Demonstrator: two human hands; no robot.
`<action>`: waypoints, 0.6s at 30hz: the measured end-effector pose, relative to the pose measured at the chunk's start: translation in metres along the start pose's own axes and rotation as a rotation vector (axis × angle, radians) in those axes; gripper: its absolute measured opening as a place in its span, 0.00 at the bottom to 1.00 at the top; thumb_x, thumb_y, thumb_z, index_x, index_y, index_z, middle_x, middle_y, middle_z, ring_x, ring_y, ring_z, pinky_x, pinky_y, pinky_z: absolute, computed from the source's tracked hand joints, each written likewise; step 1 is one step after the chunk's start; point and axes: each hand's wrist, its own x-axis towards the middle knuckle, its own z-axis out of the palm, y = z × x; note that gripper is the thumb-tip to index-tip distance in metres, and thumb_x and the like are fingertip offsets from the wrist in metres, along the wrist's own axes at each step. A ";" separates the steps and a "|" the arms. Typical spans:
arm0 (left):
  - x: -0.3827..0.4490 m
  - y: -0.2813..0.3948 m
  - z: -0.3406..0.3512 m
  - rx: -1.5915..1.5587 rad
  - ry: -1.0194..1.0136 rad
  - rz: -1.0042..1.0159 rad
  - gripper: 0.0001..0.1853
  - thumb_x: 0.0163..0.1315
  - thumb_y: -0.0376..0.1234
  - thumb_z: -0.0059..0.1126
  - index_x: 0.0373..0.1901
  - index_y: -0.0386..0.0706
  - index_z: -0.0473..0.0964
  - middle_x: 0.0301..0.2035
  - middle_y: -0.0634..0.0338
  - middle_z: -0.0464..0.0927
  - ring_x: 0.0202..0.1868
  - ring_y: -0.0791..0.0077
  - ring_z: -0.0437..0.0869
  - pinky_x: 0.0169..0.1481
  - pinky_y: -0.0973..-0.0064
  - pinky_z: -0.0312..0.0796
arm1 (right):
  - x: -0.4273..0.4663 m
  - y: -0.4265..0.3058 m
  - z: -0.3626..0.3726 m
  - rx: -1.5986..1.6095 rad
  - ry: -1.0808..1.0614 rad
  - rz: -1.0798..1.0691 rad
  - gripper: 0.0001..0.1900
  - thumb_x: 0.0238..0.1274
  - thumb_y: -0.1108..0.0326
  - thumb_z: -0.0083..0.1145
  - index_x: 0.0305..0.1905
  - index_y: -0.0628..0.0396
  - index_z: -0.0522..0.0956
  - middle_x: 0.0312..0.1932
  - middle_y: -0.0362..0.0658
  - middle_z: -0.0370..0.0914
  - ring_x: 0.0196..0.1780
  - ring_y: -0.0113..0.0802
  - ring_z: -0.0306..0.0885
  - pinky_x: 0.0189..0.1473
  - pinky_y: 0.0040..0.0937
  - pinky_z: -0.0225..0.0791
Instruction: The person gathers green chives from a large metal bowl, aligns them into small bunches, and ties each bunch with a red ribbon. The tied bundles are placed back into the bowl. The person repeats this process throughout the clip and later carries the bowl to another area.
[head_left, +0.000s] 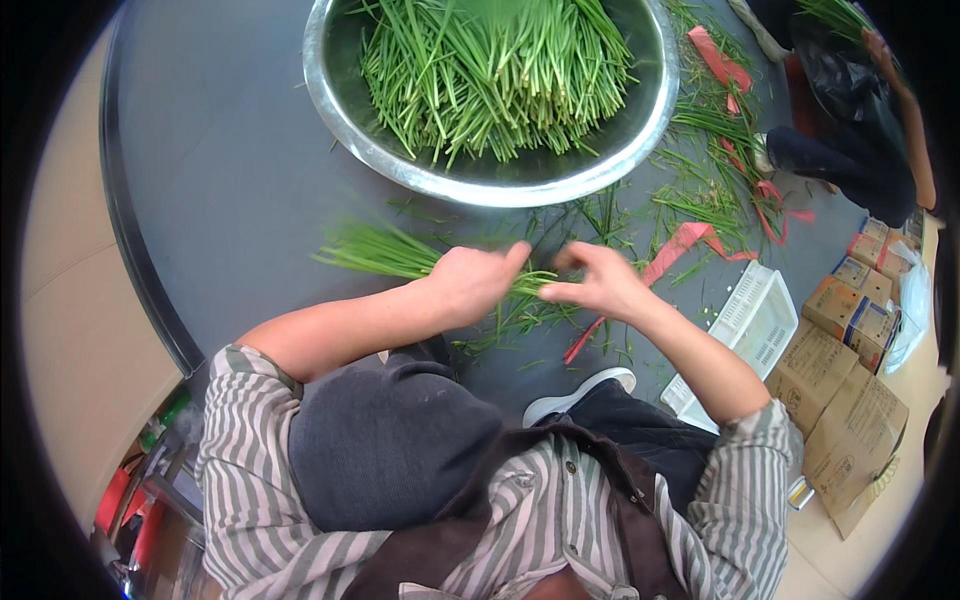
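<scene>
My left hand (474, 283) is closed around a small bunch of garlic chives (390, 251); the leaves fan out blurred to the left and the cut stem ends poke out to the right. Close by those ends is my right hand (600, 281), thumb and fingers apart, its fingertips blurred by motion. I cannot tell if its thumb touches the stems. Beyond both hands stands a large steel bowl (480, 196), holding a thick heap of chives (495, 82) with stems towards me. Loose trimmings (517, 315) lie on the grey floor under my hands.
Pink tape strips (679, 247) and more chive scraps (697, 202) litter the floor at right. A white plastic crate (757, 322) stands beside my right forearm, with cardboard boxes (840, 420) past it. Another person's arm (911, 127) holds greens at upper right.
</scene>
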 end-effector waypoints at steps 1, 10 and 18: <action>0.001 0.003 0.004 0.005 0.054 0.065 0.24 0.58 0.29 0.52 0.57 0.38 0.59 0.31 0.48 0.83 0.30 0.47 0.85 0.30 0.55 0.76 | 0.009 -0.006 0.013 0.119 -0.027 -0.043 0.21 0.61 0.50 0.66 0.43 0.59 0.81 0.24 0.44 0.80 0.26 0.29 0.78 0.30 0.34 0.72; -0.009 0.024 -0.003 0.027 -0.056 0.207 0.14 0.65 0.33 0.47 0.50 0.39 0.64 0.35 0.50 0.81 0.33 0.50 0.86 0.31 0.57 0.78 | -0.017 -0.031 -0.019 0.392 -0.598 0.291 0.21 0.75 0.51 0.50 0.30 0.57 0.75 0.17 0.39 0.76 0.18 0.23 0.73 0.21 0.25 0.64; -0.013 0.031 -0.015 -0.029 0.046 0.293 0.07 0.62 0.30 0.50 0.40 0.39 0.68 0.31 0.50 0.80 0.32 0.52 0.86 0.33 0.58 0.79 | -0.035 -0.009 -0.034 0.359 -0.526 0.341 0.24 0.75 0.51 0.51 0.26 0.57 0.77 0.09 0.38 0.70 0.12 0.24 0.68 0.16 0.26 0.63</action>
